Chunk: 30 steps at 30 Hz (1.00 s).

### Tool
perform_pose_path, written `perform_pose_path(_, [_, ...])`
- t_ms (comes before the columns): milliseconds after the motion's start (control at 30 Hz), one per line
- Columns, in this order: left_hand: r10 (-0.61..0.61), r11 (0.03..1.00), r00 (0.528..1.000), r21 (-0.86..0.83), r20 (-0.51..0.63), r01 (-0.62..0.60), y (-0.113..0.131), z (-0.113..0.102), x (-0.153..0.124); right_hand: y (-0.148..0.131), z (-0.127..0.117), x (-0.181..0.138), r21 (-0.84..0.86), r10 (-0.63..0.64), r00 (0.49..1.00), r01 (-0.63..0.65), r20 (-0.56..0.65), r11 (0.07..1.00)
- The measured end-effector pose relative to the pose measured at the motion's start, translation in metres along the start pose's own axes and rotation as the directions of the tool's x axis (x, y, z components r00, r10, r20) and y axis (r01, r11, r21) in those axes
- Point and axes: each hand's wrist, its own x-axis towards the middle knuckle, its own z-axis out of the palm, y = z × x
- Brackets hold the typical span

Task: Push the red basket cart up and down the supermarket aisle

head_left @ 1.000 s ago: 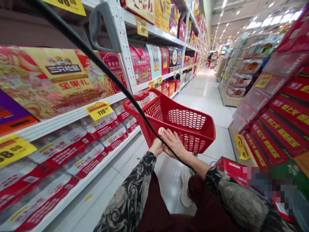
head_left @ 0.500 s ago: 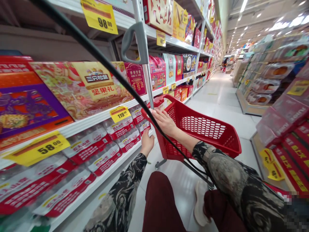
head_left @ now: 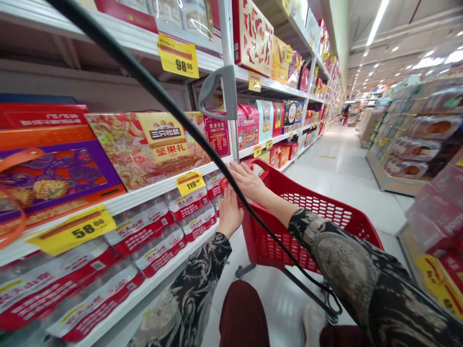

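A red plastic shopping basket (head_left: pixel 318 217) on wheels stands in the aisle in front of me. My right hand (head_left: pixel 248 180) lies flat on the basket's near left rim, fingers stretched out toward the shelf. My left hand (head_left: pixel 229 212) rests against the basket's outer left corner, fingers together and pointing up, nothing in it that I can see. A black cable (head_left: pixel 162 101) crosses the view over my right wrist. A grey handle (head_left: pixel 220 89) juts up in front of the shelf upright.
Shelving on the left holds gift boxes (head_left: pixel 144 144), shrink-wrapped water bottle packs (head_left: pixel 144 226) and yellow price tags (head_left: pixel 190 183). Stacked red boxes (head_left: pixel 437 217) line the right. The pale tiled aisle floor (head_left: pixel 340 168) runs ahead.
My hands went from pressed together low beside the basket to its left rim. The view rose and swung left toward the shelf, and the basket now sits closer to the shelving.
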Motion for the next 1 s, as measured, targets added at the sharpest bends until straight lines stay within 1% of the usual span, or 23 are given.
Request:
perform_pose_path(133, [-0.044, 0.999, 0.998, 0.023, 0.047, 0.043, -0.021, 0.011, -0.024, -0.027, 0.022, -0.034, 0.062, -0.024, 0.994, 0.018, 0.105, 0.998])
perform_pose_path(200, [-0.057, 0.998, 0.996, 0.038, 0.069, 0.054, -0.03, 0.015, -0.037, -0.035, 0.028, -0.042, 0.083, 0.008, 0.993, -0.018, 0.116, 0.996])
perform_pose_path(267, [-0.068, 0.997, 0.993, 0.051, 0.102, 0.063, -0.034, 0.02, -0.049, -0.041, 0.033, -0.049, 0.097, 0.057, 0.994, -0.066, 0.093, 0.993])
perform_pose_path(367, [-0.07, 0.996, 0.983, 0.06, 0.171, 0.06, -0.031, 0.029, -0.066, -0.052, 0.047, -0.069, 0.133, 0.044, 0.995, -0.056, 0.092, 0.989])
perform_pose_path(467, [-0.053, 0.997, 0.972, 0.06, 0.229, 0.04, -0.024, 0.039, -0.082, -0.071, 0.069, -0.107, 0.172, -0.008, 0.988, -0.018, 0.152, 0.985])
perform_pose_path(567, [-0.037, 0.998, 0.969, 0.059, 0.246, 0.023, -0.022, 0.047, -0.095, -0.093, 0.086, -0.144, 0.205, -0.009, 0.976, -0.037, 0.219, 0.978])
perform_pose_path(633, [-0.035, 0.998, 0.966, 0.06, 0.257, 0.021, -0.023, 0.049, -0.099, -0.102, 0.086, -0.156, 0.218, 0.02, 0.972, -0.073, 0.235, 0.973])
perform_pose_path(700, [-0.052, 0.997, 0.962, 0.069, 0.268, 0.034, -0.024, 0.049, -0.099, -0.101, 0.078, -0.153, 0.225, 0.053, 0.976, -0.101, 0.211, 0.969])
perform_pose_path(800, [-0.086, 0.995, 0.962, 0.071, 0.258, 0.07, -0.019, 0.047, -0.097, -0.085, 0.058, -0.133, 0.227, 0.118, 0.984, -0.147, 0.137, 0.963])
perform_pose_path(867, [-0.084, 0.996, 0.964, 0.056, 0.253, 0.072, -0.011, 0.048, -0.097, -0.072, 0.049, -0.124, 0.227, 0.154, 0.982, -0.176, 0.112, 0.958])
perform_pose_path(933, [-0.057, 0.998, 0.964, 0.034, 0.259, 0.05, -0.002, 0.05, -0.099, -0.066, 0.046, -0.13, 0.227, 0.146, 0.98, -0.174, 0.137, 0.958])
perform_pose_path(1000, [-0.032, 0.999, 0.96, 0.015, 0.276, 0.029, 0.006, 0.054, -0.103, -0.068, 0.05, -0.149, 0.22, 0.11, 0.974, -0.153, 0.197, 0.963])
